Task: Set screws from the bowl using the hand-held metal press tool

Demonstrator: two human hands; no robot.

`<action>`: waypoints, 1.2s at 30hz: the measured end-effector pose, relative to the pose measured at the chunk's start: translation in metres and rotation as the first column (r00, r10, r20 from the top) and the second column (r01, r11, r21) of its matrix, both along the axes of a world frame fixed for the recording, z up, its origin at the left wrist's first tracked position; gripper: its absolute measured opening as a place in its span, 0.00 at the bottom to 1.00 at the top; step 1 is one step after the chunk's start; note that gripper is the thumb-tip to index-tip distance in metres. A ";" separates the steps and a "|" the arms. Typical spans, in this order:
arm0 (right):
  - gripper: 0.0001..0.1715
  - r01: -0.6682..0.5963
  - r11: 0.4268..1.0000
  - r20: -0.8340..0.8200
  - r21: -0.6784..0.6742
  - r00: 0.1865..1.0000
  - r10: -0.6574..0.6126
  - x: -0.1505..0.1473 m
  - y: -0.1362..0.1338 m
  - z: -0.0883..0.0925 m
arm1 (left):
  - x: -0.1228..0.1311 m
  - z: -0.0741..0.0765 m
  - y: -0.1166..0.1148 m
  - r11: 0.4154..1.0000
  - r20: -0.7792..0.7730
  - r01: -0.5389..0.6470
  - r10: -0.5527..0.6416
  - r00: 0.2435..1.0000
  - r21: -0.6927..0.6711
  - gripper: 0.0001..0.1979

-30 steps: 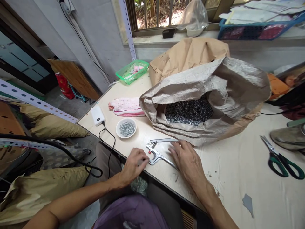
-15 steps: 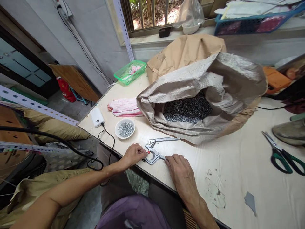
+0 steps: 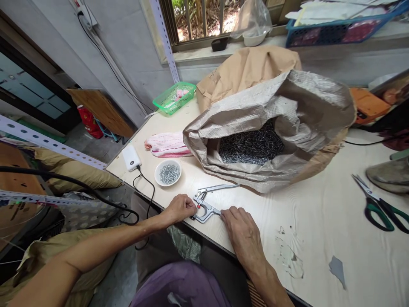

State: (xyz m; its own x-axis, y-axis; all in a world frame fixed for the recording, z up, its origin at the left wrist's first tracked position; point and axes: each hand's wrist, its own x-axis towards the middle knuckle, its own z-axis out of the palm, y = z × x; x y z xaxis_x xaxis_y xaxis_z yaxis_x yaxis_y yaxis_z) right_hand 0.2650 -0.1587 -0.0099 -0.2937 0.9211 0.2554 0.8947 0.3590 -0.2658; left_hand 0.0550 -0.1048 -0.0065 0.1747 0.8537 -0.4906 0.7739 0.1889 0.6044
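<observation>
A pair of grey metal pliers [image 3: 207, 211] with a C-shaped jaw, a spring and a long lever handle lies at the table's front edge. At the end of its lower handle my right hand [image 3: 242, 230] is closed, thumb and fingers gripping it. My left hand [image 3: 180, 209] is pinched beside the jaw; what its fingertips hold, if anything, is hidden. A small red piece [image 3: 198, 207] shows in the jaw, close to those fingertips. Just beyond my left hand stands a white bowl [image 3: 156, 175] of small silver metal pieces [image 3: 170, 174].
Behind the pliers a large woven sack [image 3: 236, 113] gapes open, full of dark metal pieces [image 3: 252, 145]. A white power bank [image 3: 131, 157] with a black cable, a pink-white cloth [image 3: 168, 144] and a green basket [image 3: 162, 102] are left. Scissors [image 3: 377, 204] lie right.
Both hands keep nearly the same pose at the pliers. The pliers and my left hand have shifted very slightly left; the view has also moved a little.
</observation>
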 end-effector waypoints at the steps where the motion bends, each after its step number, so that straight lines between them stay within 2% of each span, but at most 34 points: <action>1: 0.14 -0.018 1.000 -0.001 -0.011 1.000 0.018 0.002 0.001 0.000 | 0.000 -0.001 0.000 1.000 0.003 0.000 0.000 1.000 0.004 0.10; 3: 0.12 -0.061 0.998 0.003 -0.024 0.998 0.062 0.009 0.006 -0.001 | -0.001 -0.001 0.000 1.000 0.007 0.002 -0.002 1.000 0.010 0.10; 4: 0.15 -0.076 0.997 0.015 -0.021 0.997 0.076 0.013 0.010 -0.003 | -0.001 -0.001 0.000 1.000 0.008 0.003 -0.003 1.000 0.012 0.10; 7: 0.41 -0.092 0.996 0.087 -0.015 0.992 0.093 0.025 0.026 -0.010 | -0.001 -0.001 0.000 1.000 0.006 0.007 -0.007 1.000 0.015 0.10; 9: 0.51 -0.101 0.994 0.135 -0.045 0.985 0.106 0.029 0.037 -0.015 | 0.000 0.000 0.000 1.000 0.005 0.013 -0.013 1.000 0.011 0.10; 14: 0.56 -0.112 0.989 0.204 -0.100 0.970 0.130 0.031 0.048 -0.016 | 0.001 0.001 0.000 1.000 0.014 0.022 -0.022 1.000 0.007 0.10; 22: 0.50 -0.098 0.994 0.210 -0.053 0.972 0.107 0.029 0.040 -0.003 | 0.005 0.004 0.001 1.000 -0.003 0.021 -0.021 1.000 0.012 0.08; 26: 0.37 -0.111 0.991 0.208 -0.077 0.970 0.124 0.024 0.036 0.001 | 0.003 0.006 0.000 0.997 -0.034 0.069 -0.068 0.997 0.021 0.08; 28: 0.32 -0.112 0.990 0.187 -0.080 0.974 0.126 0.023 0.034 0.002 | 0.002 0.006 -0.004 0.990 -0.074 0.104 -0.097 0.993 0.098 0.08; 30: 0.30 -0.109 0.992 0.153 -0.068 0.981 0.119 0.023 0.030 0.002 | 0.003 0.005 -0.009 0.940 -0.112 0.169 -0.141 0.984 0.297 0.08; 31: 0.30 -0.107 0.992 0.138 -0.061 0.984 0.114 0.022 0.029 0.002 | 0.005 0.003 -0.011 0.883 -0.127 0.221 -0.184 0.975 0.415 0.10; 33: 0.28 -0.103 0.993 0.125 -0.056 0.986 0.110 0.021 0.026 0.001 | 0.015 0.000 -0.011 0.725 -0.165 0.351 -0.317 0.934 0.593 0.24; 35: 0.26 -0.099 0.993 0.135 -0.061 0.985 0.106 0.018 0.024 0.001 | 0.027 -0.005 -0.006 0.592 -0.213 0.481 -0.465 0.859 0.647 0.37; 36: 0.25 -0.093 0.994 0.142 -0.063 0.985 0.101 0.017 0.023 0.001 | 0.033 -0.007 -0.002 0.548 -0.229 0.530 -0.523 0.821 0.647 0.39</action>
